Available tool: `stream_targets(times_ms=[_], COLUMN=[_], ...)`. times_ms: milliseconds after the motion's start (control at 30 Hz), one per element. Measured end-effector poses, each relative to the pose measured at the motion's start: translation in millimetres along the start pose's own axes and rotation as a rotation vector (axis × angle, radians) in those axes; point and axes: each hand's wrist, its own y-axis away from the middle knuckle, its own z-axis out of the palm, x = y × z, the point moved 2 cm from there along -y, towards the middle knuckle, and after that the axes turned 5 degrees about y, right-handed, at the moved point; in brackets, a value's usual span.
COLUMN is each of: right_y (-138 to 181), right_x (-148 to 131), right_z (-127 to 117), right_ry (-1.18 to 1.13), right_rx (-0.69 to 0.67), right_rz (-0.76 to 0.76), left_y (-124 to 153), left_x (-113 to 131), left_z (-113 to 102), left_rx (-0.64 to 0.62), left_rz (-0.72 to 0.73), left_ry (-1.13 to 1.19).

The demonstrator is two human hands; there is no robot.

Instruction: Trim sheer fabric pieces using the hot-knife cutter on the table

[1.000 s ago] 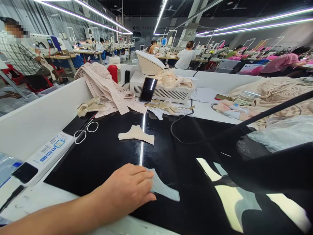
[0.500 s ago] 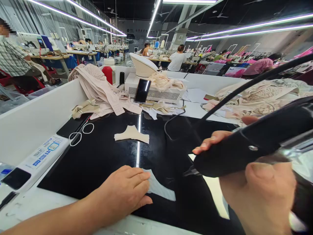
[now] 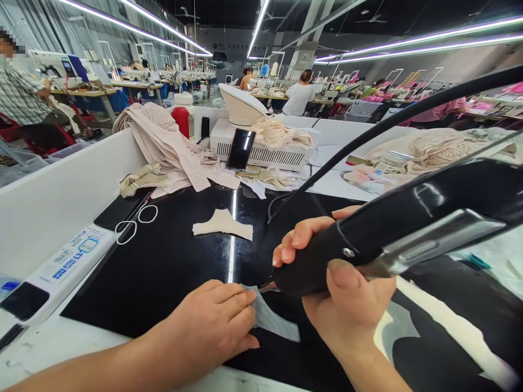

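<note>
My left hand (image 3: 218, 321) has its fingers bent and pressed together, holding the left end of a curved, pale grey fabric piece (image 3: 280, 322) against the black mat (image 3: 163, 277). My right hand (image 3: 347, 288) is wrapped round a black, corded handheld tool (image 3: 322, 256) with a long metal lever (image 3: 441, 239) along its side. The tool's narrow tip is close to the upper edge of the grey piece, near my left fingertips; contact cannot be made out. Farther back on the mat lies a cream fabric piece (image 3: 223, 224) with a raised middle.
Beige lace strips (image 3: 163, 141) are heaped at back left. A phone (image 3: 241, 148) leans on a white vented box (image 3: 269, 155). More lace (image 3: 433, 149) lies at back right. A white carton (image 3: 73, 261) and white loops (image 3: 126, 233) are left. The tool's cable (image 3: 368, 136) arcs over the right side.
My right hand has brought the tool leftward, so its tip now lies beside the grey piece and my left fingers. More cream and grey fabric shows at right. My left hand stays almost still.
</note>
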Motion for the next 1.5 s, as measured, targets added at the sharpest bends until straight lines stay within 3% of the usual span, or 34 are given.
stream_targets(times_ms=[300,1500], right_y=[5.2,6.4], right_x=[10.1,13.9], right_z=[-0.1,11.6], right_ry=[0.102,-0.108], right_rx=[0.037,0.086], right_rz=[0.003,0.010], left_y=[2.1,2.2], left_x=[0.4,-0.7], left_z=[2.6,4.5], left_rx=[0.005,0.034], left_rz=[-0.001,0.018], left_ry=[-0.016,-0.040])
